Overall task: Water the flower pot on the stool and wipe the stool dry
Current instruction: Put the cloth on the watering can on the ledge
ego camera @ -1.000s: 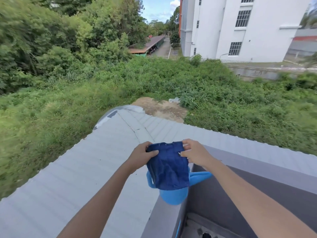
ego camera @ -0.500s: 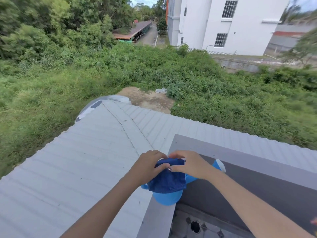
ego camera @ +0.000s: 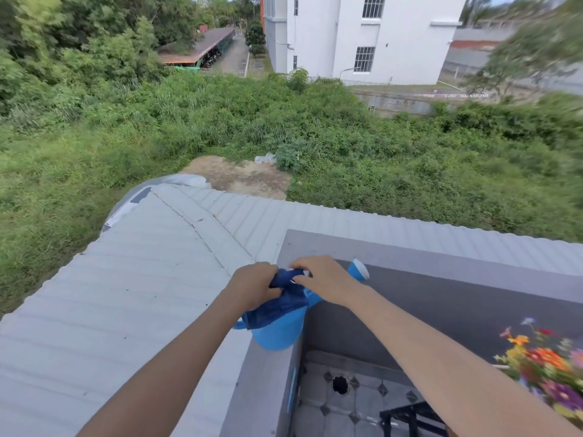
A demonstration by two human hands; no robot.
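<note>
A dark blue cloth [ego camera: 277,302] is bunched over a light blue watering can [ego camera: 279,332] that sits on the corner of a grey parapet wall [ego camera: 262,373]. My left hand [ego camera: 252,283] grips the cloth's left side. My right hand [ego camera: 325,279] pinches its top from the right. The can's spout with a white rose [ego camera: 359,269] sticks out behind my right hand. Colourful flowers [ego camera: 549,367] show at the lower right edge; their pot and the stool under them are mostly hidden.
A corrugated white roof [ego camera: 142,294] lies beyond and below the wall on the left. Inside the wall is a tiled floor [ego camera: 347,402] with a drain hole [ego camera: 340,384] and a black frame [ego camera: 407,419]. Overgrown grass and a white building lie farther off.
The cloth, held spread open a second ago, has been lowered and bunched onto the watering can. My view has tilted down and right, bringing the flowers into sight.
</note>
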